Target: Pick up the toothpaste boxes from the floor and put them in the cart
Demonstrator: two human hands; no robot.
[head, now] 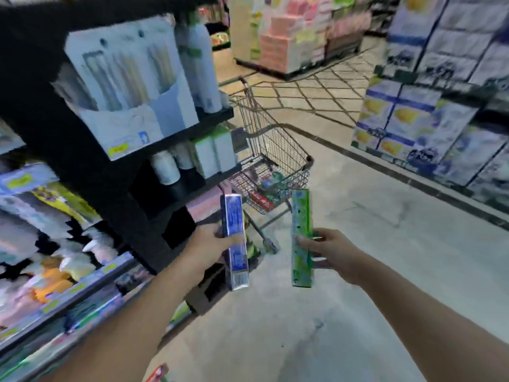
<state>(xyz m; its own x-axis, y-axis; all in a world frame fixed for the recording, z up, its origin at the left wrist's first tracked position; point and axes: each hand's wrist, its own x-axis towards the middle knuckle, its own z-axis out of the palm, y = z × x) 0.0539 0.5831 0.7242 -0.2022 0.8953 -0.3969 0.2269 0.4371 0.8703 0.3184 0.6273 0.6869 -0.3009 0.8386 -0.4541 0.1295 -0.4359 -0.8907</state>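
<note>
My left hand (212, 244) grips a blue toothpaste box (234, 241), held upright at about its middle. My right hand (329, 250) grips a green toothpaste box (302, 238), also upright. Both boxes are held in front of me, short of the wire shopping cart (278, 150), which stands ahead in the aisle beside the shelf. Several boxes (264, 201), red and green among them, lie in the cart's basket. A red box (158, 373) lies on the floor at the bottom edge of the view.
A dark shelf unit (115, 150) with toothbrush packs, bottles and tubes runs along my left. Stacked cartons (429, 111) line the right side. More stacked goods (292, 42) stand beyond the cart. Grey floor (358, 244) lies between.
</note>
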